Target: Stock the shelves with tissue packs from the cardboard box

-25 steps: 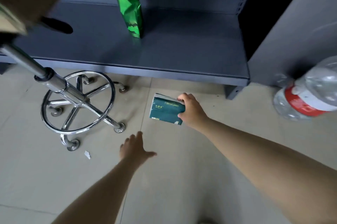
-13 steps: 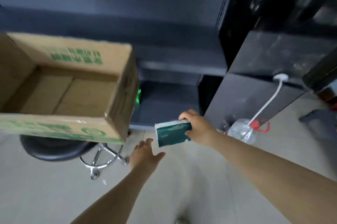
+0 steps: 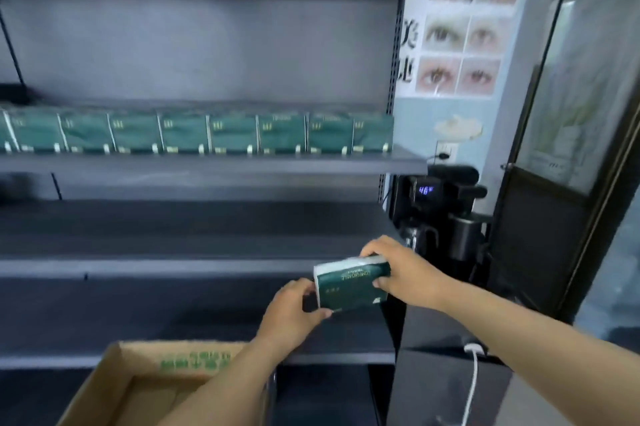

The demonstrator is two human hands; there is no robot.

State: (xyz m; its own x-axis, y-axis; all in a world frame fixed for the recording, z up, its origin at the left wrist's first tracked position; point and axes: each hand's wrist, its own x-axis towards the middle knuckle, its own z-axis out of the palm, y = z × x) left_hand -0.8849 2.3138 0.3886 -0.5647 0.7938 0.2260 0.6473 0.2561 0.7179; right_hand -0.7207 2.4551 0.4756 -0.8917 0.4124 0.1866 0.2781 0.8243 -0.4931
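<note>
Tissue pack (image 3: 349,288) level, long axis left-right, left hand (image 3: 291,314), right hand (image 3: 403,273) gripping ends

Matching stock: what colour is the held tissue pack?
Dark green tissue pack with a white top edge, in the head view.

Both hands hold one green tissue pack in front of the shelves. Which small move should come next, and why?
Probably lift the tissue pack, held by the left hand and right hand, toward the bare middle shelf; the row of packs already fills the shelf above.
</note>
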